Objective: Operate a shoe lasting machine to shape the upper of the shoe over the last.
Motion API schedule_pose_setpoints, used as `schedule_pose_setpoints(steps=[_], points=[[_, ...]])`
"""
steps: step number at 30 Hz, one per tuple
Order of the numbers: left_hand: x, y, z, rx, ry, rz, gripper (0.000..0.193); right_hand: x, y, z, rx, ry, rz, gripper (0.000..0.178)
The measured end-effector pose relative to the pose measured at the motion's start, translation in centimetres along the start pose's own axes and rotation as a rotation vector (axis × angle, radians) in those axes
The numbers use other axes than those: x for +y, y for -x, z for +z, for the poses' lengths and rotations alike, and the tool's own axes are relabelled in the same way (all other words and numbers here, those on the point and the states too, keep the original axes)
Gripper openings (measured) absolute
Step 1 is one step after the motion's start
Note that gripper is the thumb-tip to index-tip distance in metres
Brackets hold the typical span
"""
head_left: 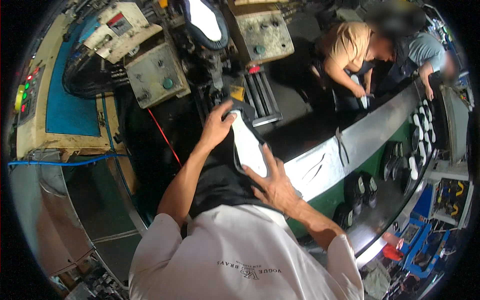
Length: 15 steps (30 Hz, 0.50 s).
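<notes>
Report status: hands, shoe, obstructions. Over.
Left hand gripping far end of white-bottomed shoe. Right hand against its near end. Pliers off right on metal ledge; no obstruction visible at the shoe.

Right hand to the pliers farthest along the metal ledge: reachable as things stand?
Probably yes: the way over the metal ledge to the pliers looks free, though the right hand would have to leave the white-bottomed shoe it touches.
</notes>
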State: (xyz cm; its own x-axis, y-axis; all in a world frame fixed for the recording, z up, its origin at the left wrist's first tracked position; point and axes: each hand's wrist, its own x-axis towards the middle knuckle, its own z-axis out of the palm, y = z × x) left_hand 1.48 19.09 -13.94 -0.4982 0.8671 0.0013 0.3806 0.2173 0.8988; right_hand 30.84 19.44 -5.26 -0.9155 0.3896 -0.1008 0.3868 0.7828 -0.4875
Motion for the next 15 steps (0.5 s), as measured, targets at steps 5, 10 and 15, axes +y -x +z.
schedule_pose_setpoints(steps=[5,10,15], points=[[-2.0,-1.6,0.0,-0.067,-0.107,0.026,0.027,1.1,-0.1,0.5,0.041,0.005,-0.092,0.082],[-3.4,-1.3,-0.3,-0.105,-0.086,-0.078,0.034,2.6,-0.4,0.3,0.014,0.018,-0.148,0.081],[-3.4,-6.1,-5.7,-0.058,0.324,-0.264,0.041,3.5,-1.2,-2.4,0.055,-0.228,-0.025,0.073]])
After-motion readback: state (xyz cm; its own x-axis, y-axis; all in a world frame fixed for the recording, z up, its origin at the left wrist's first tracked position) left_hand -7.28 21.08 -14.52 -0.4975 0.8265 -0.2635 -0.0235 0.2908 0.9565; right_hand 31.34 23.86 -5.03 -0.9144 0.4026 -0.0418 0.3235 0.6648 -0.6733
